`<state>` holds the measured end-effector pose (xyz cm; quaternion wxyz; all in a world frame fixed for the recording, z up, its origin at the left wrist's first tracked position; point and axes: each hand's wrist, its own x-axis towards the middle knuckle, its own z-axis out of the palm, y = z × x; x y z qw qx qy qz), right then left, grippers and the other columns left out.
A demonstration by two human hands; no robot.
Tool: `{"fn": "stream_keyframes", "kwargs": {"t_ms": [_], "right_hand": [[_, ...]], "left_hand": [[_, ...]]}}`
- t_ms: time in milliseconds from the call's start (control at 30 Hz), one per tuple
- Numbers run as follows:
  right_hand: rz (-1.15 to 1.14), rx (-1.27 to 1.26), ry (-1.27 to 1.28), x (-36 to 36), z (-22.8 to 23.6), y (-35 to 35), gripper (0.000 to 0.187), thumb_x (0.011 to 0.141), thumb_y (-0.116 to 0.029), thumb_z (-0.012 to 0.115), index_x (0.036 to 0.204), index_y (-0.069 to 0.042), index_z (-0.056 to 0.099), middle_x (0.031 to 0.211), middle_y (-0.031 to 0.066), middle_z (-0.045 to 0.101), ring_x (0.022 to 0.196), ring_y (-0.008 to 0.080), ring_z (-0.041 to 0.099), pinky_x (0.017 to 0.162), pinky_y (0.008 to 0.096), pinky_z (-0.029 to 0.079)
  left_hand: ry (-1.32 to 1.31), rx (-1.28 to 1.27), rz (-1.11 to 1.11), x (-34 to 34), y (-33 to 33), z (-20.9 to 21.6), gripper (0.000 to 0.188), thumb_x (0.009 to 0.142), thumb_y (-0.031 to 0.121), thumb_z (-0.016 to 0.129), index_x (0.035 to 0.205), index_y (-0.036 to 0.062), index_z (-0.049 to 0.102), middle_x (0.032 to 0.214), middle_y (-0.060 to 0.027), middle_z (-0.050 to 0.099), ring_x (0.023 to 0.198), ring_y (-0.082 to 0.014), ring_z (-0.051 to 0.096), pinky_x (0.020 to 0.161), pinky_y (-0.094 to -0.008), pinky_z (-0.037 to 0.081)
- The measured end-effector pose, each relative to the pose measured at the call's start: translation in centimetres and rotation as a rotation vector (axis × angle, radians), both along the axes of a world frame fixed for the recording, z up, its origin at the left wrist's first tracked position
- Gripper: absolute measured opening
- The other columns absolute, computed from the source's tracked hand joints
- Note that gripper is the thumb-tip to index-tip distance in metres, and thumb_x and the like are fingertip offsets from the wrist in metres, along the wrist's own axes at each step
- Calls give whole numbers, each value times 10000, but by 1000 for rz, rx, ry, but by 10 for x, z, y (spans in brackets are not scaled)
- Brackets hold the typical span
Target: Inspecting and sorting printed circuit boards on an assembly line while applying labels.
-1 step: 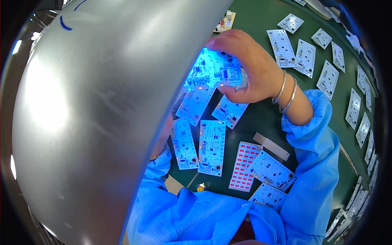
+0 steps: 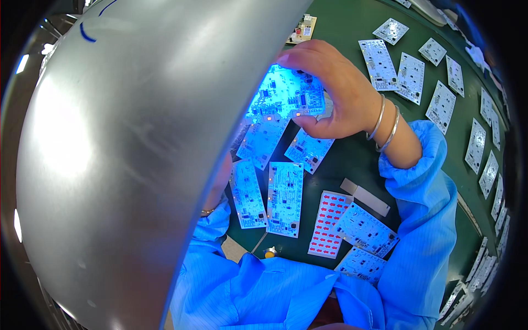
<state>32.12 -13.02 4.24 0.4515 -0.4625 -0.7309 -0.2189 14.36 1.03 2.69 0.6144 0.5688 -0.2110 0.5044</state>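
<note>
A circuit board (image 2: 294, 91), lit bright blue, is gripped at its edges by my right hand (image 2: 335, 93), thumb on the near edge and fingers on the far one. The board's left part disappears behind a large grey metal dome (image 2: 132, 137). Of my left hand (image 2: 221, 179) only a strip near the wrist shows beside the dome's rim; its fingers are hidden. Below the held board lie other blue-lit boards: one board (image 2: 263, 142) partly under it, a second board (image 2: 309, 151), and two upright ones, a narrow board (image 2: 248, 193) and a wider board (image 2: 285, 199).
The dome fills the left half. A sheet of red arrow stickers (image 2: 328, 225) lies partly under a board (image 2: 366, 230), near a beige strip (image 2: 366, 197). Several white boards (image 2: 379, 65) spread over the green table (image 2: 344, 22) to the right. A tan board (image 2: 303, 28) lies at the back.
</note>
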Motion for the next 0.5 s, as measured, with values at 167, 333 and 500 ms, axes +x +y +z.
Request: {"fn": "stream_keyframes", "kwargs": {"t_ms": [167, 333, 500], "right_hand": [[-12, 50, 45, -4, 1, 4, 543, 535, -168, 642, 1035, -61, 461, 981, 104, 510, 911, 291, 459, 798, 371, 377], [-22, 88, -26, -4, 0, 8, 523, 547, -177, 627, 1031, -62, 465, 980, 104, 511, 887, 284, 473, 786, 376, 381], [-148, -76, -185, 1, 1, -1, 573, 573, -199, 600, 1117, -102, 447, 1007, 118, 500, 849, 290, 489, 740, 370, 389]], "left_hand": [[4, 3, 6, 1, -7, 9, 590, 796, 525, 336, 1245, 148, 266, 1197, -94, 393, 995, -190, 434, 885, -354, 340], [-246, -873, -40, 7, -41, 49, 580, 799, 516, 334, 1240, 144, 279, 1194, -113, 395, 1010, -204, 435, 889, -366, 340], [23, -179, -131, -4, 12, -1, 583, 801, 490, 355, 1253, 133, 267, 1204, -133, 385, 1042, -235, 428, 904, -385, 328]]}}
